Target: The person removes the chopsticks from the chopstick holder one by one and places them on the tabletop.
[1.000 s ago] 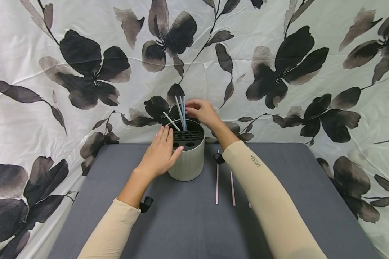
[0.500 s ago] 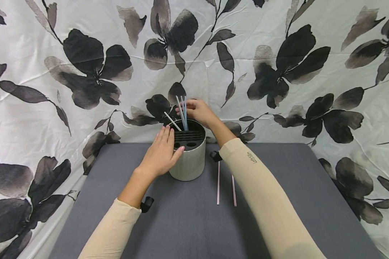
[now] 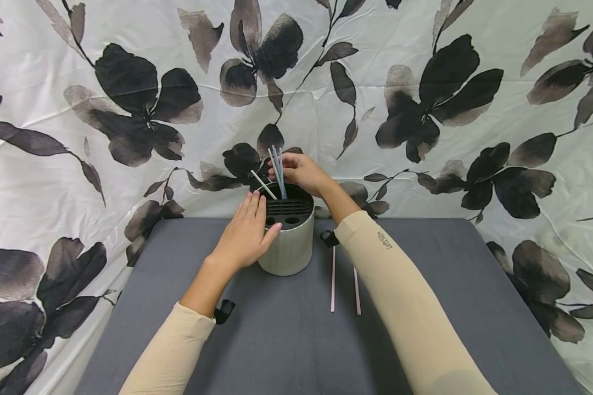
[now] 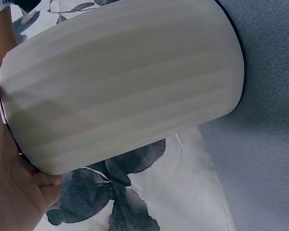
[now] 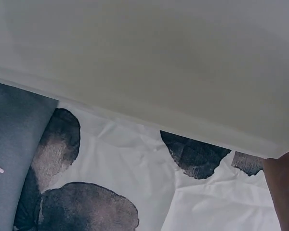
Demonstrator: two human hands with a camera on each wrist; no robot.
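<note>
Already several straws (image 3: 278, 167) stand in the holder (image 3: 287, 241); right hand (image 3: 302, 172) pinches one, left hand (image 3: 244, 233) rests flat on the holder, two straws on the table (image 3: 345, 278) remain.

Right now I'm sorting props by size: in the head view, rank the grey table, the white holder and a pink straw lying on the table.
1. Grey table, by far the largest.
2. White holder, held steady by the left hand.
3. Pink straw: about as long as the holder is tall, but far thinner, so smallest.
</note>
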